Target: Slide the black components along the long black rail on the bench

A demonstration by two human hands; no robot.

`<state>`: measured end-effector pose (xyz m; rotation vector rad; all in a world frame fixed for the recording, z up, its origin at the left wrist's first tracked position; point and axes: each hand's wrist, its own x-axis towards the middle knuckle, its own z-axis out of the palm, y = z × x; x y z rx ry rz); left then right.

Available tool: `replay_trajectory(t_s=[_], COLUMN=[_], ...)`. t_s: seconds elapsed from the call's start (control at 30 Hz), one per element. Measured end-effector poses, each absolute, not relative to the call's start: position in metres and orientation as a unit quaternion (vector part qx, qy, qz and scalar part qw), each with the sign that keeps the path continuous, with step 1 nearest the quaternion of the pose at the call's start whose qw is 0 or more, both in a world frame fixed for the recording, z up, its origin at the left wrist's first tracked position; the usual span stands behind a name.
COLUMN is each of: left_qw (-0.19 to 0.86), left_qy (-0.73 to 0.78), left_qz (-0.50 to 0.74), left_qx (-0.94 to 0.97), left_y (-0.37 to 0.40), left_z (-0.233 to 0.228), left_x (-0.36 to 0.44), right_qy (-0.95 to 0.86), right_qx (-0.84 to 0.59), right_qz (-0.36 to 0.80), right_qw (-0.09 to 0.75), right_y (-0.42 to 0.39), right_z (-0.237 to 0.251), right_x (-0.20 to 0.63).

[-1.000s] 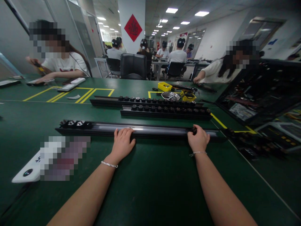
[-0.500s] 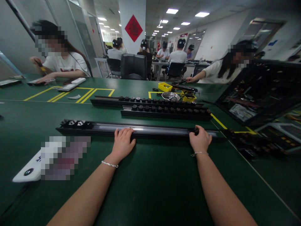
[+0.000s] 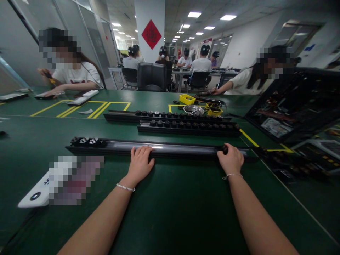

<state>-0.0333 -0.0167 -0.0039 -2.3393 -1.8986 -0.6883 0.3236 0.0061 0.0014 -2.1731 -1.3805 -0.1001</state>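
Green covers the counter [image 3: 170,212] in the head view, and on it, straight ahead of the person, lies a long black rail [image 3: 162,148] running left to right. The left hand [image 3: 140,163] rests palm down at the rail's middle, fingers [image 3: 143,150] laid close together over its near edge and touching the shiny strip along its top. The right hand [image 3: 230,160] is curled at the rail's right end, its fingertips pinched on a small black knob [image 3: 225,148] that sits on the rail; the pictures do not show how firmly it grips. Each wrist carries a thin silver bracelet [image 3: 125,187]. At the rail's left end sit a few black and white caps [image 3: 86,141].

Beyond it, well apart, two more black rails [image 3: 186,124] lie parallel, each set with a row of dark knobs. Behind those stand a yellow tray [image 3: 186,98] and a metal bowl [image 3: 193,109], near each other. Yellow tape lines [image 3: 106,106] mark boxes on the counter. To the near left lies a white device [image 3: 34,194], partly blurred. To the right, an open black case [image 3: 292,106] leans up with wiring inside, and dark parts lie just beside the rail's right end.

Across the counter, one person [image 3: 71,76] sits at the far left with tools in hand, and another person [image 3: 252,79] at the far right reaches a hand toward the tray area. More people sit at desks farther back.
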Motion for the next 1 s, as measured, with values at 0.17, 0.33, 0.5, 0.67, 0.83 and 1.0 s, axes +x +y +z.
replay_trajectory(t_s=[0.17,0.33,0.5,0.67,0.83,1.0], left_qw=[0.025,0.037,0.036,0.036,0.036,0.037], left_qy=[-0.613,-0.609,-0.610,-0.612,-0.612,-0.610], left_qz=[-0.220,-0.222,-0.216,-0.212,-0.211,-0.215], left_qx=[-0.758,-0.761,-0.762,-0.761,-0.761,-0.762], left_y=[-0.0167,-0.0160,-0.0154,-0.0155,-0.0158,-0.0161], left_z=[-0.0041,-0.0053,-0.0057,-0.0052,-0.0051,-0.0041], left_x=[-0.0333,-0.0340,-0.0348,-0.0348,-0.0347,-0.0340], right_qy=[-0.510,-0.506,-0.506,-0.510,-0.505,-0.502], right_qx=[-0.803,-0.800,-0.801,-0.805,-0.806,-0.811], right_qz=[-0.052,-0.053,-0.053,-0.034,-0.031,-0.017], right_qw=[0.306,0.318,0.316,0.301,0.306,0.299], right_y=[0.0092,0.0091,0.0067,0.0058,0.0062,0.0070], right_z=[-0.0033,-0.0001,0.0035,0.0046,0.0057,0.0063], right_x=[0.3256,0.3231,0.3216,0.3221,0.3213,0.3243])
